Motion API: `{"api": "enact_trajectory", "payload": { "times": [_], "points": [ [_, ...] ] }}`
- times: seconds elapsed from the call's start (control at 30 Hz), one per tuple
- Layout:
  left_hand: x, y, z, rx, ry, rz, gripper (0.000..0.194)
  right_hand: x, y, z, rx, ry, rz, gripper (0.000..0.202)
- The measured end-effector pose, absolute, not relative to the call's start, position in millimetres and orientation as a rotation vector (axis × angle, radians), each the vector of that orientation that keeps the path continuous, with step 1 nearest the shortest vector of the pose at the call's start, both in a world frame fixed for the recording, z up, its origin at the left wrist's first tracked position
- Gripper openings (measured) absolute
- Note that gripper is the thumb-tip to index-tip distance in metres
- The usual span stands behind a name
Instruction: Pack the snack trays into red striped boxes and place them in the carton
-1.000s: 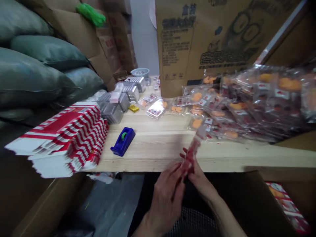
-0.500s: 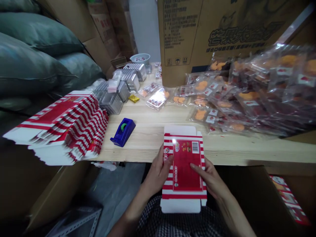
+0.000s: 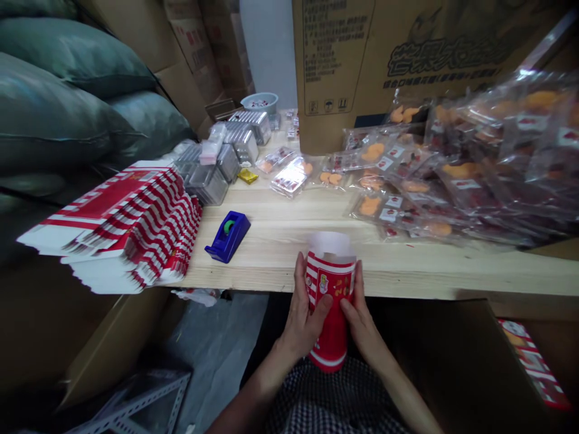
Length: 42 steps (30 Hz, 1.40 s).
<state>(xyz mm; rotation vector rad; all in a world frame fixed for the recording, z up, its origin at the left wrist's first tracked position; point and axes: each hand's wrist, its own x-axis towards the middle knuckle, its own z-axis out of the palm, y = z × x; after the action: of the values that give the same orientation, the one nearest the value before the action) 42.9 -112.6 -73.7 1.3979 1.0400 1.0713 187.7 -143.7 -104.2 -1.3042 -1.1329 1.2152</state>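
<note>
A red-and-white striped carton [image 3: 332, 319] is squeezed between my two hands at the table's front edge, its front bowed outward and its white top flap standing up. My left hand [image 3: 304, 313] wraps its left side, thumb on the printed front. On the right side, my right hand [image 3: 362, 316] grips it with the thumb also on the front. A stack of flat striped cartons [image 3: 136, 226] lies at the table's left. Between the stack and my hands stands a blue tape dispenser [image 3: 228, 236] with a green core.
Many clear packets with orange pieces [image 3: 420, 181] are heaped at the right. Clear plastic cases [image 3: 226, 154], a yellow packet [image 3: 247, 176] and a bowl [image 3: 260, 102] sit further back. A large cardboard box [image 3: 344, 72] stands behind. An open box with a striped carton [image 3: 536, 364] is at lower right.
The carton was flat and is now bowed between my hands. Both hands have come closer together, and the view has shifted slightly.
</note>
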Motion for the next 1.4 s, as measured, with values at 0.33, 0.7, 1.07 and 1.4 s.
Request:
{"api": "enact_trajectory", "payload": {
  "times": [0.33, 0.7, 1.07, 1.4],
  "points": [
    [41, -100, -73, 1.427, 1.010, 0.874, 0.068, 187, -135, -77, -1.250, -0.869, 1.328, 0.089],
    [49, -106, -79, 1.342, 1.139, 0.968, 0.069, 174, -137, -77, -1.431, -0.822, 0.844, 0.099],
    [61, -107, -66, 1.281, 0.830, 0.900, 0.111, 189, -141, -83, -1.340, -0.994, 0.993, 0.085],
    [33, -92, -80, 0.954, 1.009, 0.964, 0.046, 200, -143, -64, -1.139, -0.618, 1.390, 0.074]
  ]
}}
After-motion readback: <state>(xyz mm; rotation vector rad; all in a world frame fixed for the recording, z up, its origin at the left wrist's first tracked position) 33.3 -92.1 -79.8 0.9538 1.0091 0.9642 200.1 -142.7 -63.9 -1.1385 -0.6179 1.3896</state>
